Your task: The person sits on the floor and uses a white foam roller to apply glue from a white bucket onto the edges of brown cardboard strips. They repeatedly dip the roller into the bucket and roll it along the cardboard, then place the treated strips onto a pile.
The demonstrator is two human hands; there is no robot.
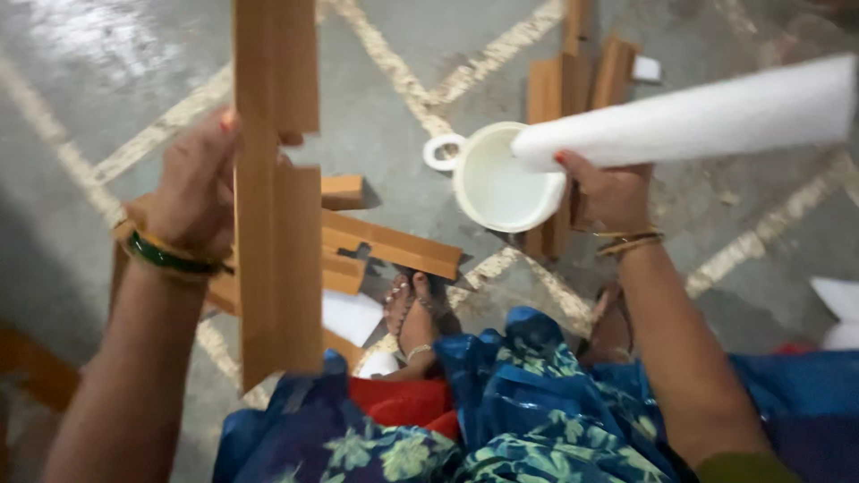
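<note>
**Both hands loaded over the concrete floor**

Left hand (192, 183) is up on the left, fingers wrapped round the edge of a long wooden board (273, 197), gripping it upright; the board runs from the top edge down to the blue floral cloth (501, 402) near the camera. A green bangle (165, 255) sits on that wrist.

Over on the right, the right hand (608, 192) is clenched tight on a white foam roll (698, 116), which slants up and away toward the far right corner. Gold bangles (629, 240) circle this wrist.

Just left of that hand, down on the floor (89, 80), stands a white plastic mug (497, 179) with a ring handle pointing left, the roll's near end crossing above its rim.

More wooden pieces (385, 243) lie scattered on the floor between the two hands, in the middle, and another cluster (573, 76) stands farther off behind the mug. A sandalled foot (413, 313) shows near the centre, beside a flat white sheet (351, 315). Pale painted lines cross the grey floor. White foam blocks (837, 309) sit at the right edge. No labels or signs are readable anywhere.
</note>
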